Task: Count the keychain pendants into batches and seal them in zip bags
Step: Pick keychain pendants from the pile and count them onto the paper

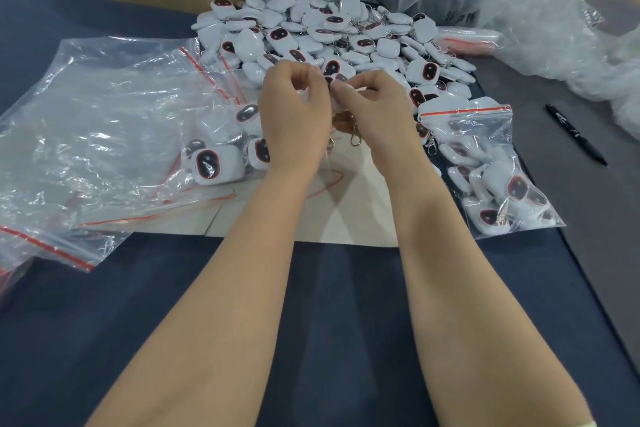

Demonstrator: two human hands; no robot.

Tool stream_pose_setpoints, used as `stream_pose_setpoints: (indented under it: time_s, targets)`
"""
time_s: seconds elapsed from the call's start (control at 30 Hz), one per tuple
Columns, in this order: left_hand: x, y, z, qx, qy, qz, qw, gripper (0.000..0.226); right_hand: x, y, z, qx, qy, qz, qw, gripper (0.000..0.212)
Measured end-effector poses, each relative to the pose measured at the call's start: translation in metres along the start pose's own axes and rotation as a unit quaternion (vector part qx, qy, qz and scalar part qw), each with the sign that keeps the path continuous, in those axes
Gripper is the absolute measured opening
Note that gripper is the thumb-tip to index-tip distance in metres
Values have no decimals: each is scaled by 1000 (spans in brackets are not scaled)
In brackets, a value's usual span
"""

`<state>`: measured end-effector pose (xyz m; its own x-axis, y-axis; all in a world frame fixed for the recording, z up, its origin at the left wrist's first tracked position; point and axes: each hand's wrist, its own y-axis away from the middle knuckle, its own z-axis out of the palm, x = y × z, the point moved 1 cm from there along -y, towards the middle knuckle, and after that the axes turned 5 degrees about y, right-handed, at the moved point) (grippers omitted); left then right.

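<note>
Open dark-blue table (329, 322) fills the 6 o'clock foreground; its right edge slants past 4 o'clock. At centre, the left hand (294, 114) and right hand (375, 114) meet, each grip curled round a small pendant cluster (337, 84), number hidden. Two metal clasps (354, 137) dangle beneath. A heap of glossy white rounded-square pendants (329, 31) lies at 12 o'clock. Two clear, red-zipped bags hold pendants: the near bag (221, 146) just toward 9, the far bag (485, 163) toward 3. Crinkled empty bags (86, 135) spread farther toward 9. One black pen (575, 139) lies at 3.
</note>
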<state>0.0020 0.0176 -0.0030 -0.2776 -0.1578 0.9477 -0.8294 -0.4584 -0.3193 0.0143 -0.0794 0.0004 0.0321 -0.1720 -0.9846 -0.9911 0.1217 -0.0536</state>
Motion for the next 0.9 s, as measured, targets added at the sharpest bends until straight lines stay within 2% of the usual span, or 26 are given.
stream_pose_setpoints:
  time_s: [0.07, 0.2, 0.33, 0.47, 0.57, 0.77, 0.83, 0.9]
  targets:
    - [1, 2, 1, 1, -19, 38, 999, 8, -1, 3, 3, -15, 47, 12, 999, 19]
    - [4, 7, 2, -14, -55, 107, 993, 8, 0, 6, 7, -19, 63, 2, 998, 14]
    - [5, 8, 1, -10, -62, 135, 989, 10, -3, 8, 8, -95, 75, -36, 992, 19]
    - [6, 8, 1, -8, -67, 144, 987, 11, -4, 9, 9, -139, 32, -13, 990, 19]
    - [8, 8, 0, -7, -60, 144, 988, 12, -2, 11, 10, -174, -8, 0, 985, 32]
    - [8, 8, -2, 6, -46, 140, 989, 13, -1, 18, 13, -285, -83, 13, 955, 41]
    - [6, 6, -1, 7, -34, 116, 993, 13, -3, 17, 13, -250, -50, -12, 967, 40]
    - [2, 4, 0, 9, -22, 85, 996, 10, -4, 12, 13, -139, 76, -66, 985, 35]
